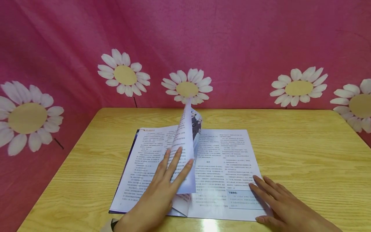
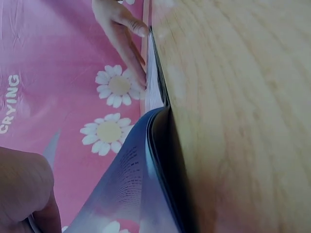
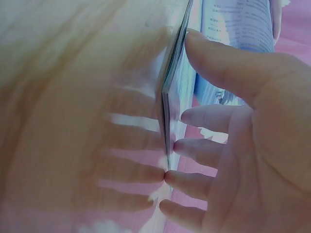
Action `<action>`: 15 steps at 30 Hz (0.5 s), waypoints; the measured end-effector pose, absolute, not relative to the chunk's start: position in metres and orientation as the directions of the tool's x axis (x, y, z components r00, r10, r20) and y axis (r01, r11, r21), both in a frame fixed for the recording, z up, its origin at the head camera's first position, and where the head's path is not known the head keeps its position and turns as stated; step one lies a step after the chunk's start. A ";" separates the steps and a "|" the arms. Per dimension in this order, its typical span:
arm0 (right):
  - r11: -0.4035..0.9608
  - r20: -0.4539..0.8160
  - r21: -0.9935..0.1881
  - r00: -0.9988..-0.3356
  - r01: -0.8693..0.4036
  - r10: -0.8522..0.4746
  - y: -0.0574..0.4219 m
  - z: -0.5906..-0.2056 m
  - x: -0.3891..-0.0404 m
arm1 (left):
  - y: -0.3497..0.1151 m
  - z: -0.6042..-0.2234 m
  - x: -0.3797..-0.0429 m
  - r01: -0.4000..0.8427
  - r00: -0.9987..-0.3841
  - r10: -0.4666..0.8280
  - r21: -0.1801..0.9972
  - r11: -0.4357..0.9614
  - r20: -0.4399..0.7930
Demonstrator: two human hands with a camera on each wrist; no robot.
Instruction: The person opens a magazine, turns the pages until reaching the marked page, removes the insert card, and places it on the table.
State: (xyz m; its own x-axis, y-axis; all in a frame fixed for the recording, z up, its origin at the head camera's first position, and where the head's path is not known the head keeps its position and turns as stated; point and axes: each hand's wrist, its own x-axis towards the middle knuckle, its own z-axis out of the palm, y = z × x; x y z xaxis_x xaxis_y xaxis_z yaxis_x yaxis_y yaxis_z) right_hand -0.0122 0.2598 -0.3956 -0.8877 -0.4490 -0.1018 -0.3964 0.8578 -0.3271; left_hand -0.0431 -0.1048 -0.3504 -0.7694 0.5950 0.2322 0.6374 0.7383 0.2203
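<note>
An open magazine (image 1: 208, 180) lies on a wooden table. Near its spine one page (image 1: 188, 174) stands raised and curled, with a dark picture on its right side. My left hand (image 1: 162, 183) reaches across the left half, its straight, spread fingers against the raised page; its thumb is hidden in the head view. At the lower right of the magazine my right hand (image 1: 284, 203) rests with fingers extended over the page edge. In the right wrist view, the fingertips and thumb of my right hand (image 3: 243, 111) are right at the magazine's edge (image 3: 167, 107).
The wooden table (image 1: 301, 151) extends around the magazine on both sides and behind it. A pink cloth (image 1: 232, 38) printed with white daisies hangs behind the table and along its left side. Light reflects off the glossy tabletop near the front.
</note>
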 end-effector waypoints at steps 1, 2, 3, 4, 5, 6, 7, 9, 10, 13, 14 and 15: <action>0.859 -0.100 -0.327 -0.889 -0.395 -0.447 0.260 -0.396 -0.012 | -0.107 -0.351 -0.042 0.634 -0.772 0.589 0.215 0.743 0.241; 0.858 -0.099 -0.327 -0.889 -0.396 -0.448 0.260 -0.397 -0.012 | -0.108 -0.351 -0.041 0.631 -0.773 0.582 0.207 0.748 0.253; 0.859 -0.093 -0.323 -0.889 -0.398 -0.448 0.261 -0.397 -0.012 | -0.110 -0.351 -0.040 0.626 -0.776 0.574 0.201 0.754 0.261; 0.860 -0.089 -0.320 -0.892 -0.396 -0.444 0.261 -0.397 -0.011 | -0.111 -0.352 -0.039 0.620 -0.779 0.568 0.195 0.760 0.266; 0.860 -0.087 -0.321 -0.892 -0.396 -0.443 0.261 -0.397 -0.011 | -0.112 -0.353 -0.037 0.616 -0.782 0.563 0.192 0.764 0.268; 0.858 -0.081 -0.319 -0.890 -0.403 -0.448 0.261 -0.397 -0.011 | -0.113 -0.353 -0.036 0.612 -0.785 0.560 0.193 0.767 0.265; 0.858 -0.078 -0.318 -0.891 -0.403 -0.447 0.261 -0.397 -0.011 | -0.114 -0.354 -0.034 0.609 -0.788 0.558 0.190 0.770 0.260; 0.859 -0.076 -0.316 -0.891 -0.404 -0.447 0.262 -0.397 -0.010 | -0.115 -0.355 -0.031 0.605 -0.792 0.558 0.186 0.774 0.248; 0.859 -0.078 -0.315 -0.891 -0.404 -0.448 0.262 -0.397 -0.010 | -0.116 -0.355 -0.030 0.603 -0.793 0.559 0.181 0.777 0.241; 0.860 -0.075 -0.308 -0.890 -0.408 -0.449 0.262 -0.397 -0.010 | -0.120 -0.358 -0.028 0.601 -0.795 0.568 0.150 0.785 0.212; 0.860 -0.076 -0.306 -0.890 -0.409 -0.450 0.261 -0.397 -0.010 | -0.121 -0.359 -0.028 0.602 -0.794 0.572 0.138 0.786 0.204; 0.863 -0.080 -0.307 -0.892 -0.402 -0.445 0.261 -0.397 -0.010 | -0.123 -0.360 -0.028 0.601 -0.795 0.575 0.128 0.789 0.194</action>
State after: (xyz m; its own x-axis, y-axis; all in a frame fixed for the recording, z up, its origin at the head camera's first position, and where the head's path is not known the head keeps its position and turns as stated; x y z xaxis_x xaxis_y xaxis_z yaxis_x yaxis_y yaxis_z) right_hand -0.0100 0.2614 -0.3967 -0.8922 -0.4445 -0.0802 -0.4022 0.8626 -0.3068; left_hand -0.0275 -0.1225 -0.3602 -0.7951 0.5747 0.1935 0.6013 0.7887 0.1281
